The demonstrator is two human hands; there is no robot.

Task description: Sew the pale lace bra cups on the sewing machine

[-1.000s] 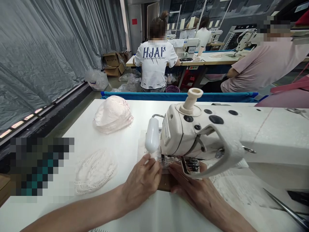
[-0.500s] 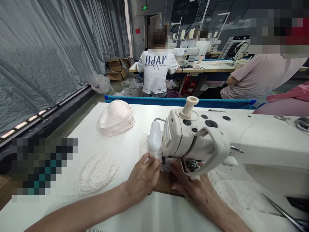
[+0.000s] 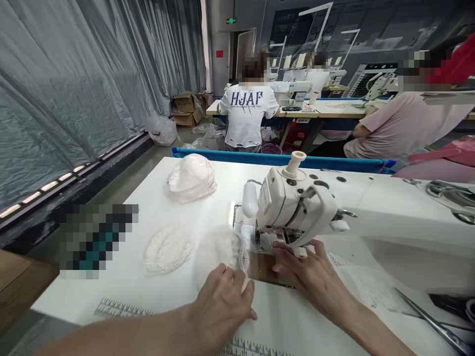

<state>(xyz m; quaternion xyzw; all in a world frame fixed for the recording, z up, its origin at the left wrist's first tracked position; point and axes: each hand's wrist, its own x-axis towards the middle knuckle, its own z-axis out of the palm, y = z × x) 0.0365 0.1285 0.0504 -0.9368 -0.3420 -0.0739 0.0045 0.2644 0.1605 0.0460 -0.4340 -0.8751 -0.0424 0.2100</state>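
My left hand point(image 3: 226, 301) has its fingers curled on the near edge of a sheer white lace-edged cloth piece point(image 3: 213, 252), slightly blurred. That piece lies on the table left of the sewing machine point(image 3: 289, 198), clear of the needle area. Beside the needle plate, my right hand point(image 3: 308, 274) rests under the machine head with fingers stretched out and apart, nothing visible in them; some fingertips are hidden by the machine. A flat stack of lace pieces point(image 3: 166, 249) lies farther left, with a white domed cup-shaped stack point(image 3: 191, 178) behind it.
Scissors point(image 3: 432, 319) lie at the right, near more white lace point(image 3: 374, 289) beneath the machine arm. Ruler markings point(image 3: 122, 307) show along the table's front. A blue cloth trough point(image 3: 230, 155) edges the far side. People sit at machines beyond.
My left hand has moved left and toward me from the presser foot, bringing the lace-edged piece out from the needle area. My right hand stays by the needle plate. The view has shifted slightly.
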